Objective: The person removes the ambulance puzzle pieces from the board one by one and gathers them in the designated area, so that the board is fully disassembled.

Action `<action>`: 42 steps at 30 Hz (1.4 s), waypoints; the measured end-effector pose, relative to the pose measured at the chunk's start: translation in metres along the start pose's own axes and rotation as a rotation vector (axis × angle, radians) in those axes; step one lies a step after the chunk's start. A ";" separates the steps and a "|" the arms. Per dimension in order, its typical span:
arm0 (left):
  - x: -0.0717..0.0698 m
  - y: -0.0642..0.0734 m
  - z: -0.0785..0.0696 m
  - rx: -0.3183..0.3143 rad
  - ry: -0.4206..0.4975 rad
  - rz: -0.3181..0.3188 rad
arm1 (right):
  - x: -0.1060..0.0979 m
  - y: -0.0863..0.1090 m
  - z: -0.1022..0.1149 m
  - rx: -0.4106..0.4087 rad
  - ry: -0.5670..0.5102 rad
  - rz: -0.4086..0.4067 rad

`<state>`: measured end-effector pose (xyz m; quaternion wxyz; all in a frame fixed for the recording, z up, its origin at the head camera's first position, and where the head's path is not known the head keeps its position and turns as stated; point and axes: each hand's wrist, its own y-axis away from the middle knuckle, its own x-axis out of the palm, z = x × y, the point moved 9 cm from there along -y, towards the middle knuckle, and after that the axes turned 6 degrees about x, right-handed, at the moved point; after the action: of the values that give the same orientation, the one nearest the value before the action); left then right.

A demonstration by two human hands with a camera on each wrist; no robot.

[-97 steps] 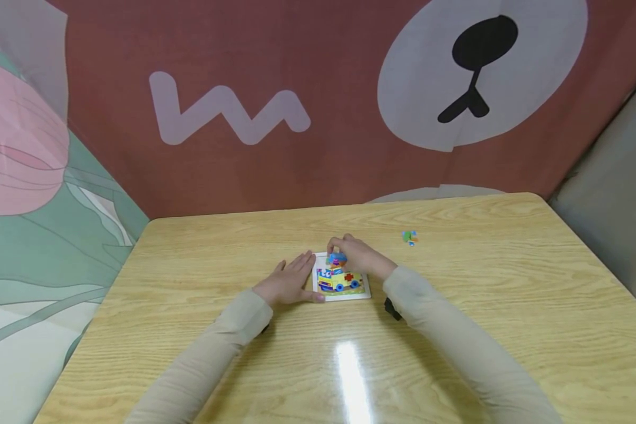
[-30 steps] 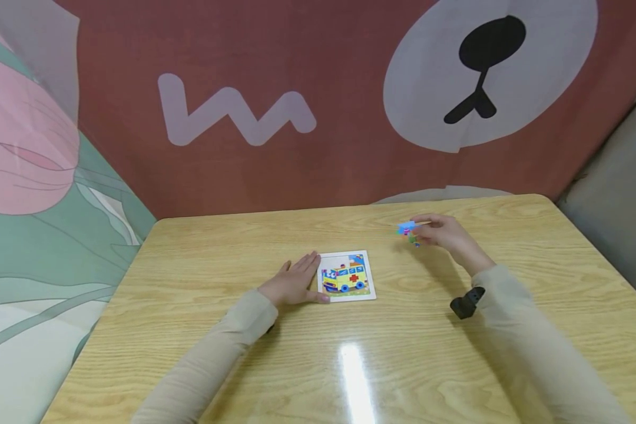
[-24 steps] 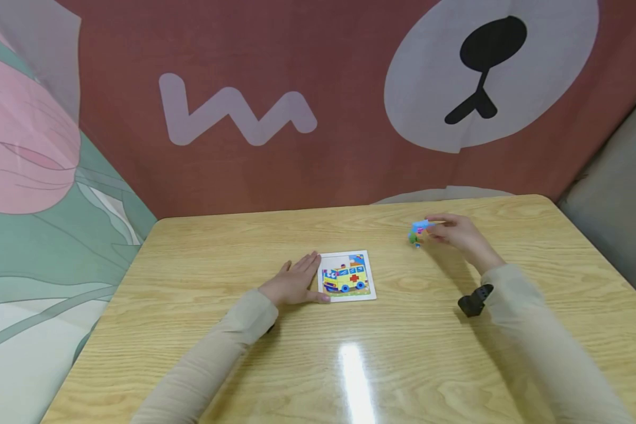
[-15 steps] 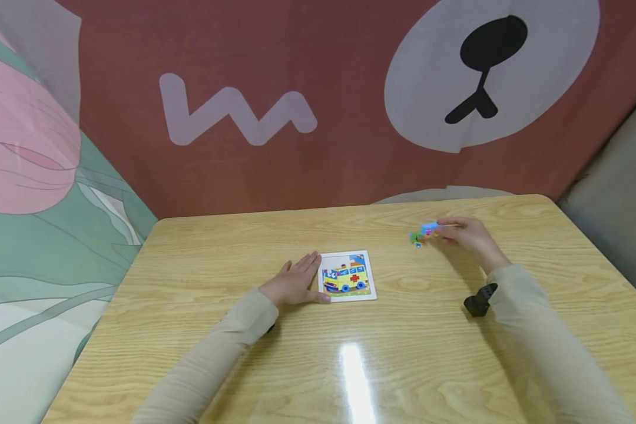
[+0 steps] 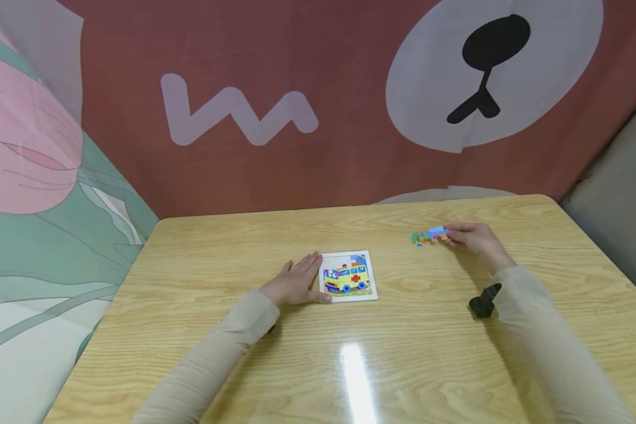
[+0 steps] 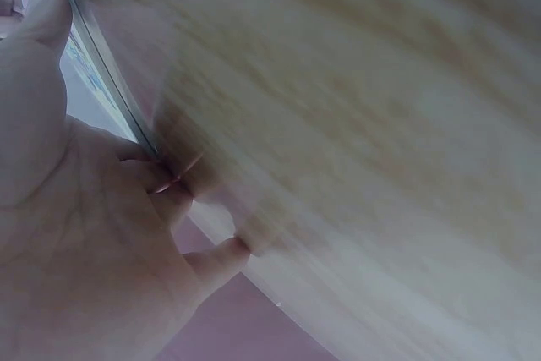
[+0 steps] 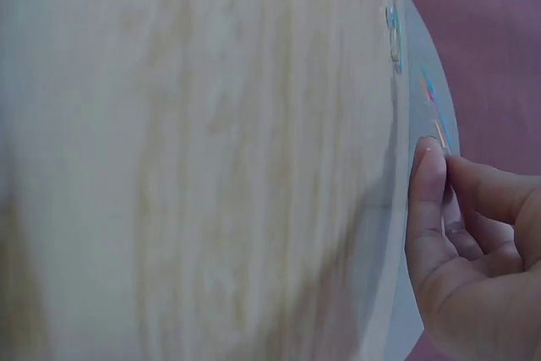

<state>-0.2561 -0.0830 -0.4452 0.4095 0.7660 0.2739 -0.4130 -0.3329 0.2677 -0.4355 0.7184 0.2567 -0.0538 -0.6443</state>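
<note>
A white-framed jigsaw puzzle (image 5: 356, 278) with a yellow ambulance picture lies mid-table; its upper left shows bare white backing. My left hand (image 5: 294, 285) rests along the frame's left side, fingers spread at the top corner and thumb on the bottom edge. In the left wrist view, the left hand (image 6: 93, 226) lies against the frame's edge. At the back right, my right hand (image 5: 476, 241) pinches a blue puzzle piece (image 5: 437, 232) between thumb and fingertips. Just left of it lies a green puzzle piece (image 5: 417, 238). The right wrist view shows the pinched piece (image 7: 436, 107) edge-on.
The wooden table (image 5: 233, 253) meets a reddish-brown curtain (image 5: 275, 171) with a bear print behind it. A black wrist camera (image 5: 483, 301) hangs under the right sleeve. Light glares on the table's front (image 5: 357, 377).
My right hand has carried the blue piece from over the puzzle to the back right, then a little farther right and lower beside the green piece. The left hand stays on the frame.
</note>
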 end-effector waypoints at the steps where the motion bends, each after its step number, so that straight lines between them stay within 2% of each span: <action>1: 0.000 0.000 0.000 0.000 -0.001 0.000 | -0.001 -0.001 -0.001 0.012 -0.001 -0.001; 12: -0.001 -0.002 -0.001 0.016 -0.008 -0.002 | -0.002 -0.002 -0.005 0.039 -0.043 0.033; 36: -0.001 -0.001 -0.001 0.010 -0.008 0.001 | -0.001 -0.003 -0.007 0.011 0.016 0.057; 42: 0.000 -0.001 0.000 0.009 -0.005 0.000 | -0.002 -0.003 -0.006 -0.001 0.064 0.048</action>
<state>-0.2567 -0.0824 -0.4457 0.4069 0.7668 0.2708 -0.4161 -0.3333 0.2710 -0.4412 0.7351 0.2753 -0.0365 -0.6184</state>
